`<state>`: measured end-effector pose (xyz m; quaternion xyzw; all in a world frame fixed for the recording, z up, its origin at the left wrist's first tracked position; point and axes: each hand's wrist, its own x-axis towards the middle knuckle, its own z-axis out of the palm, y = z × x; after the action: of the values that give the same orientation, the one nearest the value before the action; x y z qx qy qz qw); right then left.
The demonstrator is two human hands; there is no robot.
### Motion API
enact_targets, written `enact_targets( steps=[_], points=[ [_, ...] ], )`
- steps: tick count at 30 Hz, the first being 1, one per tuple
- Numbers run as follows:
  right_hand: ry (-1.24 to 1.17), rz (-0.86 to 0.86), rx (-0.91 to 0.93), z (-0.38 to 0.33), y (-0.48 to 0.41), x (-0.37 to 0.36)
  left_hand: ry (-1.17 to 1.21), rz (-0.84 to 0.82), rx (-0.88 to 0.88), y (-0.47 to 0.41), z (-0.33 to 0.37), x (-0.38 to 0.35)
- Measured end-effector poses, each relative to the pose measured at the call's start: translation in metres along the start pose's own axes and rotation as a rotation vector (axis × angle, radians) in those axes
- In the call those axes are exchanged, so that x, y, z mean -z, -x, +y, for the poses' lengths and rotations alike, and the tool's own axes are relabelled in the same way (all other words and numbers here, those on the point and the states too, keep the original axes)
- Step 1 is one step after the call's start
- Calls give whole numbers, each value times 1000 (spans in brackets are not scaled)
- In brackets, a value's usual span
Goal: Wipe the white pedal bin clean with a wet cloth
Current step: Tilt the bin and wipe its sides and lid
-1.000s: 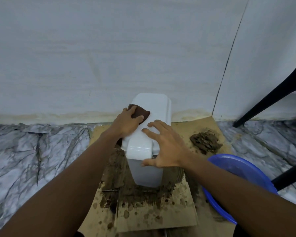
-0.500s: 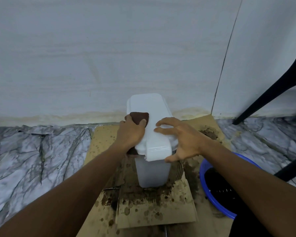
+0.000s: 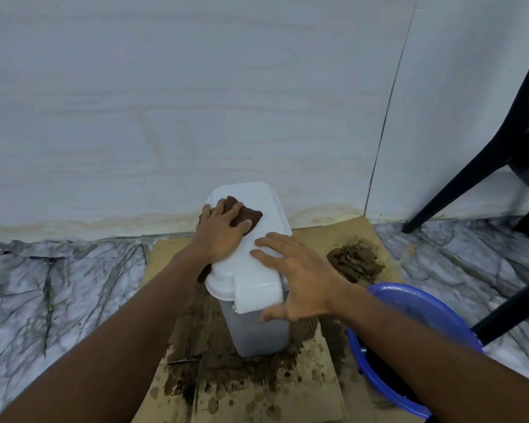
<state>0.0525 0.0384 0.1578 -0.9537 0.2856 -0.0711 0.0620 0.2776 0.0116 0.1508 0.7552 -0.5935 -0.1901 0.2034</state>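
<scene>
Left hand (image 3: pixel 223 233) presses brown cloth (image 3: pixel 247 215) on white bin lid (image 3: pixel 251 239); right hand (image 3: pixel 300 280) flat, steadying lid.

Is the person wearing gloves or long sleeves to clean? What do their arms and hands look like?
No gloves. The left hand and right hand are bare. The left arm and right arm are bare too, all the way to the picture's bottom edge, so no sleeves show. No watch, bracelet or ring is visible.
</scene>
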Motion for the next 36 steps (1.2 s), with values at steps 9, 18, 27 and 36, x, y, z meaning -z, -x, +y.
enact_targets(
  steps=[9, 18, 27, 36],
  points=[
    [-116, 28, 97, 23, -11, 7, 167, 96, 160, -19, 0, 8],
    [-124, -11, 30, 35, 4, 19, 281, 174, 175, 27, 11, -11],
    [-41, 1, -147, -1, 13, 4, -84, 71, -157, 20, 26, -20],
    [-19, 128, -120, 2, 8, -13, -372, -163, -384, -51, 42, -5]
  ],
)
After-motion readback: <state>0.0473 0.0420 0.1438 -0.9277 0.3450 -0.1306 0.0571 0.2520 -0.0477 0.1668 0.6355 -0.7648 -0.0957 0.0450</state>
